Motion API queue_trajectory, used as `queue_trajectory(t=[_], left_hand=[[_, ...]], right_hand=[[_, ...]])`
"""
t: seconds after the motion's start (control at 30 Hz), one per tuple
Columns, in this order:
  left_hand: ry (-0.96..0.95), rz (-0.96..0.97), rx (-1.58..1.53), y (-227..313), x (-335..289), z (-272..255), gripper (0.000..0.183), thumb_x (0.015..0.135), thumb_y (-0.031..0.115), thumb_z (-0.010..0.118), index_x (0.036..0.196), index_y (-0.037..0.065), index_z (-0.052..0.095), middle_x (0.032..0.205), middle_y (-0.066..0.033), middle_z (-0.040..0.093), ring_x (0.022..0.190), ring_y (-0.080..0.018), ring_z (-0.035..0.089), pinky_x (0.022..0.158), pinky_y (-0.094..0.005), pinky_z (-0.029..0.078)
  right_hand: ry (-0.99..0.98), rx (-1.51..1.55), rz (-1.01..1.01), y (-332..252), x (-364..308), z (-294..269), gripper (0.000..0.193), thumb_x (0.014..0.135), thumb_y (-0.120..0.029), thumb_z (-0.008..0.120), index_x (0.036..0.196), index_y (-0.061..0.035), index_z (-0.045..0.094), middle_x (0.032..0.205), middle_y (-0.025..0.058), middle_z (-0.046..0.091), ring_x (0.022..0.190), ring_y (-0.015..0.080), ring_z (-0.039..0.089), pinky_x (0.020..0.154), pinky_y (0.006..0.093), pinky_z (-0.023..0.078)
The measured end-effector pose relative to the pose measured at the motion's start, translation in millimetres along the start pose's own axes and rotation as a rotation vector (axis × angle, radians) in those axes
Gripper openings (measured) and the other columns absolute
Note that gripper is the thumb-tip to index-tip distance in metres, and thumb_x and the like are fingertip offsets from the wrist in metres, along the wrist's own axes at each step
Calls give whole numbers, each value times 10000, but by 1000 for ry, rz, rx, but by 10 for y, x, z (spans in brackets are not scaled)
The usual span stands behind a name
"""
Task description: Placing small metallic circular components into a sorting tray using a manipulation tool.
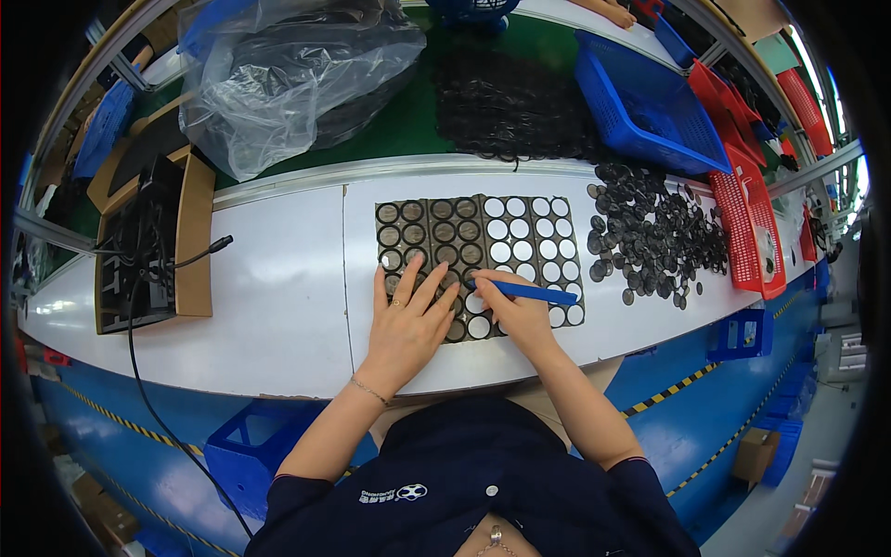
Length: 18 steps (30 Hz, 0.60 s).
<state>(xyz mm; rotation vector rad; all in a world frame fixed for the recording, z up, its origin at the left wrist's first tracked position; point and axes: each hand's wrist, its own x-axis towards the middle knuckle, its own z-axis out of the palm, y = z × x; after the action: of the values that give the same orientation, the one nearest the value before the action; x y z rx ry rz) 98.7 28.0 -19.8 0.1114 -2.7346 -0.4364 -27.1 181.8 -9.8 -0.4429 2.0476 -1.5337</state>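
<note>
Gripping a blue pen-shaped tool (543, 293), the R hand (520, 318) is closed in a pinch, thumb and fingers round the tool's L part, over the grid of black rings (481, 243) on the white counter (278, 278). L hand (408, 320) holds nothing I can see: it's palm-down w/ fingers fanned wide, tips over the lower L part of the grid; I'd say resting on it, but can't tell how hard it presses. Tool's long axis runs nearly L–R from my view, R end a bit nearer the person; the blunt blue end sticks out to the R past the hand, the other end points L toward the L hand's fingers. Grid is wider L–R than it is deep; centres are mostly dull brown/grey on the L side, white discs (499, 229) on the R. Can't make out the tool's working tip, it's lost btwn the R fingertips and the rings, so contact there is unclear to me. Both hands + tool hide several lower rings. Loose dark discs (650, 232) lie R of the grid, too overlapped to count. Clear plastic bag (297, 84) at far L is cut off by the top edge.
</note>
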Motion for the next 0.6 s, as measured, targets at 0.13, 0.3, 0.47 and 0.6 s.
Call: queue_trajectory(t=[0.13,0.3,0.47,0.6], left_hand=[[4,0,-4,4,0,0,347,907,228,700,1244,145,705,1464,-46,544,1465,-309,363,1182,-643,177],[1,5,7,5,12,-7,343,908,225,699,1239,139,708,1452,-50,553,1460,-312,368,1182,-641,182],[-6,-1,12,6,-11,-30,333,907,227,701,1228,140,714,1446,-53,555,1455,-316,373,1180,-641,189],[-26,-18,-58,-17,23,-72,350,917,241,694,1253,142,697,1467,-58,536,1464,-318,356,1178,-643,191]], right_hand=[[4,-5,-20,2,-2,7,265,965,-193,688,1142,2,725,909,71,729,769,103,640,675,249,491],[154,-560,-507,-94,-69,128,207,916,-143,702,1080,-20,735,989,97,717,908,197,660,774,334,505],[443,-951,-739,79,115,-277,209,902,-158,686,1065,-33,729,1073,122,694,1044,282,632,939,454,446],[855,-1087,-588,82,270,-1267,256,965,-173,662,1145,-2,724,1007,119,708,929,245,655,842,384,480]])
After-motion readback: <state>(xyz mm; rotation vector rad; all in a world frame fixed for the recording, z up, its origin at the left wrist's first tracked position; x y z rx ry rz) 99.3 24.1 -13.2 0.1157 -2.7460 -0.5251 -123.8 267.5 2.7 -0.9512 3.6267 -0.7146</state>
